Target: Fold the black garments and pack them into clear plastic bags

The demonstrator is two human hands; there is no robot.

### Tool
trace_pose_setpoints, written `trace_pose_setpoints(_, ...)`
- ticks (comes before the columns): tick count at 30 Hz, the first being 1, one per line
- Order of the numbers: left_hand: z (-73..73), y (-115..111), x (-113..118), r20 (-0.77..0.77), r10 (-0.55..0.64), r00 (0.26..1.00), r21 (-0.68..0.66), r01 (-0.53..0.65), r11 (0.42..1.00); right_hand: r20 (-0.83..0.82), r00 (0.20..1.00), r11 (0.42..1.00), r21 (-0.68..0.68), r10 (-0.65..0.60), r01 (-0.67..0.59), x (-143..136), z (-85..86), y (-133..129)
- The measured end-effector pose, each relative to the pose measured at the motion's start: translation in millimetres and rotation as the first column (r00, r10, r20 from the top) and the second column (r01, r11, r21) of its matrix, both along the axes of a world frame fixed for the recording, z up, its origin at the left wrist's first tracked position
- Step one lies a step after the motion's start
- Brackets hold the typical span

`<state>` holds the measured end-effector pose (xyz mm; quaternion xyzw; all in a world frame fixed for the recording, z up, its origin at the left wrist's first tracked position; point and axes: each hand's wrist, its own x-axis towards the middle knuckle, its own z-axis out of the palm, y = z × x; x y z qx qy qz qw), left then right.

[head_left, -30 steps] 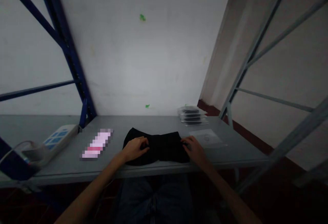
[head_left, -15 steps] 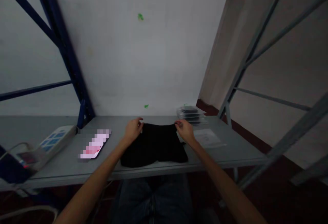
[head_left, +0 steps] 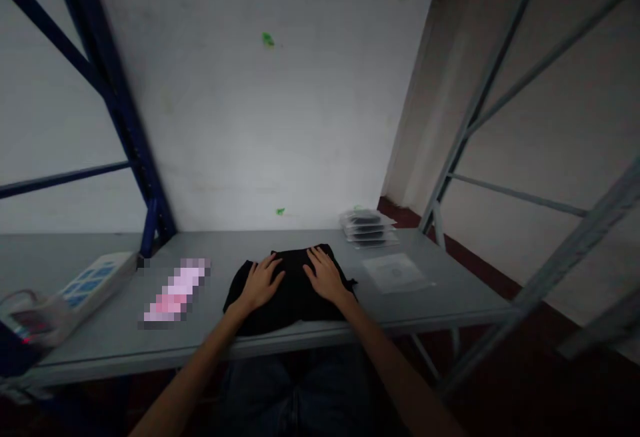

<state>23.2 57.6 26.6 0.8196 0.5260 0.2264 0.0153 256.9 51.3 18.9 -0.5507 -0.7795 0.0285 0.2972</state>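
Note:
A black cloth item (head_left: 295, 290) lies on the grey table (head_left: 395, 307), close to its front edge. My left hand (head_left: 263, 282) rests flat on the left part of the cloth, fingers spread. On the right part lies my right hand (head_left: 325, 277), its fingers also apart and pointing away from me. Neither hand grips anything. To the right of the cloth is a flat clear plastic bag (head_left: 395, 272).
Behind the bag sits a stack of clear packets with dark contents (head_left: 369, 227). A blurred-out phone-like object (head_left: 176, 290) lies at the left, beyond it a white power strip (head_left: 93, 284). Blue metal posts (head_left: 125, 117) and grey ones (head_left: 457, 137) flank the table.
Both hands have let go of the cloth's far corners and now lie flat on top of it. The cloth's outline has shifted, with its left side bunched. The view has moved slightly.

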Motion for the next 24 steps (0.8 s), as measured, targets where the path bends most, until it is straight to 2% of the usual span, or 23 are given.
trace_pose_setpoints(3,-3.7,10,-13,-0.033,-0.036,0.999,-0.067,0.033,0.997,0.077,0.997,0.997,-0.075,0.007,-0.001,14,-5.0,4)
trace_pose_setpoints(7,-0.1,15,-22,-0.099,-0.081,0.992,-0.098,0.071,0.993,0.141,0.99,0.994,-0.104,-0.012,0.027,24,-5.8,7)
trace_pose_setpoints(18,5.1,35,-33,-0.143,-0.136,0.98,-0.12,0.119,0.986,0.156,0.987,0.991,-0.118,-0.048,0.067,18,-3.0,19)
trace_pose_setpoints(20,9.7,33,-34,-0.128,-0.134,0.983,-0.078,0.124,0.989,0.137,0.989,0.995,-0.076,-0.046,0.057,16,1.9,18)
trace_pose_setpoints(24,26.7,17,-27,-0.058,-0.118,0.991,0.127,0.125,0.984,0.069,0.997,0.997,0.075,-0.037,0.032,7,10.2,-1)
